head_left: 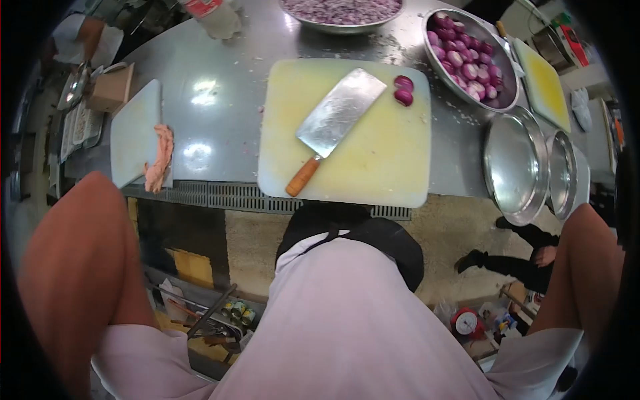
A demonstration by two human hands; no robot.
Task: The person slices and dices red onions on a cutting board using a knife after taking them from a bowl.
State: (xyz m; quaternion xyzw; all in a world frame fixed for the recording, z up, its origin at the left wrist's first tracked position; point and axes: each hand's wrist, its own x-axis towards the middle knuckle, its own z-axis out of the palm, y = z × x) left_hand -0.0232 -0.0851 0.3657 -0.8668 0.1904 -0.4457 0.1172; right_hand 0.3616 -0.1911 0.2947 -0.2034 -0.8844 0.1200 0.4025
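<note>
Cleaver (341,112) with a wooden handle lies on a large cutting board (387,157) at the centre of the head view, blade toward the upper right. Two red onion pieces (403,91) sit at the board's upper right corner. Whole peeled red onions (475,61) fill a metal bowl (511,85) at upper right; chopped onion (343,9) fills another at top centre. At left, a salmon-coloured cloth (159,159) lies along a second board (137,137). Bare forearms rise at both side edges; left hand and right hand are out of frame, so I cannot tell their grip.
</note>
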